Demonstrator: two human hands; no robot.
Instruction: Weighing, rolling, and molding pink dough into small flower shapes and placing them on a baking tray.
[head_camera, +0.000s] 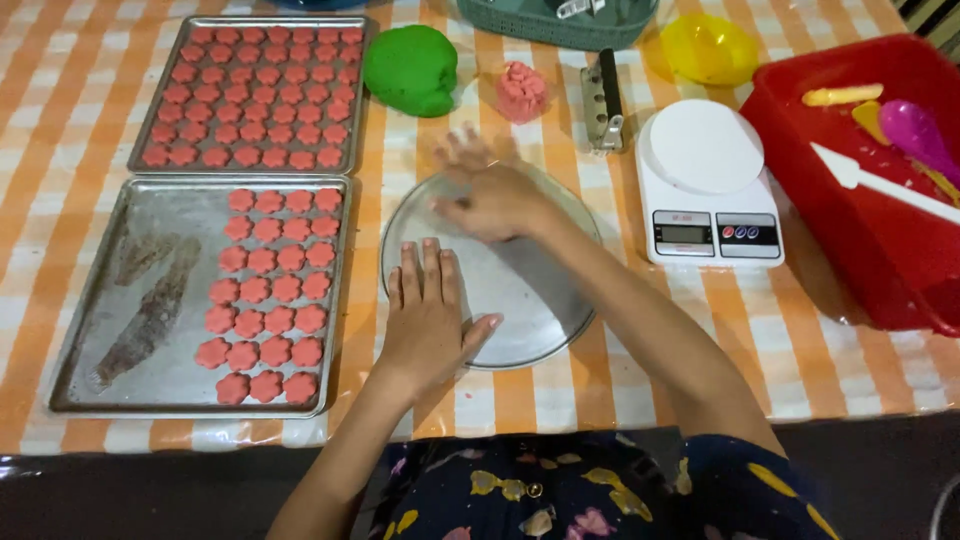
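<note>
A round metal plate (530, 310) lies on the orange-and-white checked tablecloth in front of me. My left hand (428, 310) rests flat on its left rim, fingers together and pointing away. My right hand (490, 195) is over the plate's far edge, fingers spread and blurred, palm down; nothing shows in it. Beyond the plate sit a small lump of pink dough (522, 92) and a larger lump of green dough (412, 68).
Two metal baking trays hold pink flower-shaped pieces: a full one (140, 150) at the far left, a half-filled one (120, 300) nearer. A white kitchen scale (708, 180), a metal tool (603, 100), a yellow bowl (710, 48) and a red tub (860, 220) of utensils stand to the right.
</note>
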